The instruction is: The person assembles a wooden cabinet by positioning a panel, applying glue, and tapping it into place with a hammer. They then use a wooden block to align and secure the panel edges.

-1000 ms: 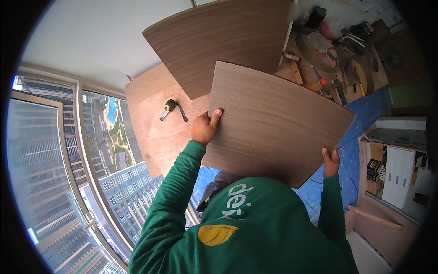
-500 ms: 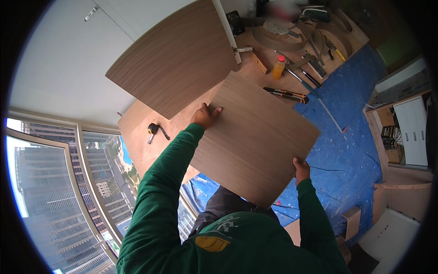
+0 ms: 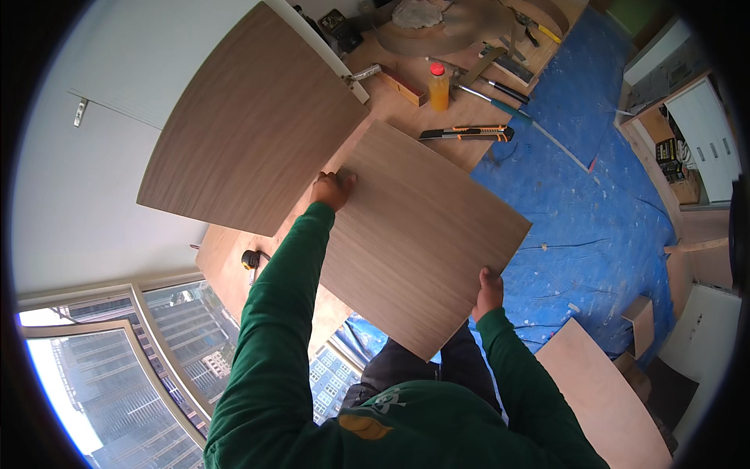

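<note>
- My right hand [image 3: 489, 291] grips the wood-grain panel [image 3: 426, 234] at its near edge; my left hand [image 3: 332, 190] clamps its far corner.
- I'd keep it level over the bench [image 3: 234, 262], clear of the leaning panel [image 3: 250, 125].
- An orange bottle [image 3: 439, 87], red-capped, stands at the bench's far edge.

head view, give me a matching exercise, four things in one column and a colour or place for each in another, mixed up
Things:
1. wood-grain panel
2. small bottle
3. floor sheet
4. utility knife

Colour or place:
a. blue, spread over the floor
b. orange liquid, red cap
c. held between left hand and right hand
d. lying near the workbench edge, beside the blue sheet

Pairs: 1-c, 2-b, 3-a, 4-d
</note>
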{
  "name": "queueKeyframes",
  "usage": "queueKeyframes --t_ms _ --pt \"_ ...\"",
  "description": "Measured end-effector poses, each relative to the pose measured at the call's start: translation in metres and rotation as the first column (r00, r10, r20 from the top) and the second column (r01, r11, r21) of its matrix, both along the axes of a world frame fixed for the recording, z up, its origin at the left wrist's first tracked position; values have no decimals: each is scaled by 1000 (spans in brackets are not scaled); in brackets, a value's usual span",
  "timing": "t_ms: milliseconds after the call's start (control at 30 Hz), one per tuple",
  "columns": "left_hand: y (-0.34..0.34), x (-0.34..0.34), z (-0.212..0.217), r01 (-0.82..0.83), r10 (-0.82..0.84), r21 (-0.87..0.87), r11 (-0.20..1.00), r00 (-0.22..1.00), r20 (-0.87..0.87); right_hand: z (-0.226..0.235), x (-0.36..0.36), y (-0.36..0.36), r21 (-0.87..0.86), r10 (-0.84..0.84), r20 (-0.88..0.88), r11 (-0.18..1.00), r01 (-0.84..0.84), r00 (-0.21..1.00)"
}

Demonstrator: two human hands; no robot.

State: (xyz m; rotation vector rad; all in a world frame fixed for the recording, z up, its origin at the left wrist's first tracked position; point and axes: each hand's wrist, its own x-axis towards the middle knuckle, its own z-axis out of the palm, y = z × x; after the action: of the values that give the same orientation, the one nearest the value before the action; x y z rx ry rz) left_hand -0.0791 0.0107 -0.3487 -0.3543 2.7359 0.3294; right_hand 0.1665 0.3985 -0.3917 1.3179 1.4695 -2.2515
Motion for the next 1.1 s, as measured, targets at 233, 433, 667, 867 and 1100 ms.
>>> queueKeyframes --t_ms 233,433,667,867,1100 --pt "-4 -29 -18 -9 8 -44 999 1000 -27 11 -9 -29 -25 -72 -13 997 71 997" --pt "-17 -37 -34 -6 5 -81 997 1000 -16 -9 -4 -48 -8 -108 11 994 108 994" --pt "-20 -30 -40 70 -77 -157 985 996 -36 -46 9 -53 -51 -79 -26 996 77 997" --pt "12 -8 -38 119 -144 -105 987 950 -278 -55 5 -61 64 -91 8 994 90 996" --pt "70 1 -71 133 -166 -106 985 887 -430 -17 -4 -27 231 210 167 942 -246 963"
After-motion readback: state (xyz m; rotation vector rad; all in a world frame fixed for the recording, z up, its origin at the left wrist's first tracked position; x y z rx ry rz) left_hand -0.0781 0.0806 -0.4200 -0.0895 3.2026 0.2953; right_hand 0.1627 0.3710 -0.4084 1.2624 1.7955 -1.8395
